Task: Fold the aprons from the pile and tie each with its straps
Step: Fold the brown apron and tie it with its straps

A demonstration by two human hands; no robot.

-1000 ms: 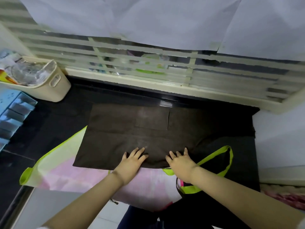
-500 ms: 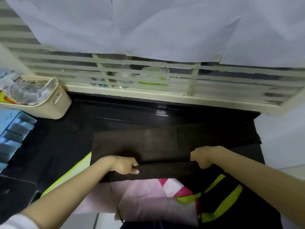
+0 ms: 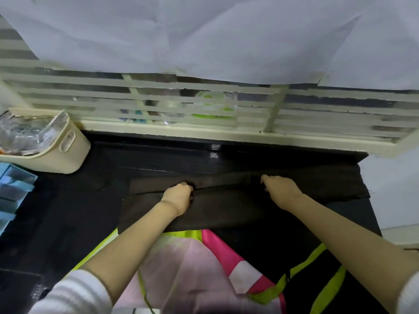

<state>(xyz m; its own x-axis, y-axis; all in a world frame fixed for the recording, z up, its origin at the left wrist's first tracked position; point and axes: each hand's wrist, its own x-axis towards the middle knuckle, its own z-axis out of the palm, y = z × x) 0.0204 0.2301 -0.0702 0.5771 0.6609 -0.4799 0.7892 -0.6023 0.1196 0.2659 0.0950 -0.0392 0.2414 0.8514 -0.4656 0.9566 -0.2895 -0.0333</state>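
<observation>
Since half a second ago, both hands have carried the near edge of the brown apron [image 3: 226, 211] farther toward the back edge of the bench [image 3: 56, 223], deepening the fold. The left hand [image 3: 179, 196] and right hand [image 3: 280, 190] each grip that doubled edge with curled fingers. More of the pink-and-yellow pile [image 3: 181, 264] shows at the front edge.

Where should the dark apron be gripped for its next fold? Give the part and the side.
Probably the left short end of the apron, taken from the left at its two corners. It lies as a long doubled band across the counter; the left hand and right hand grip its long edge mid-span, while that end lies flat and free to carry across.
</observation>
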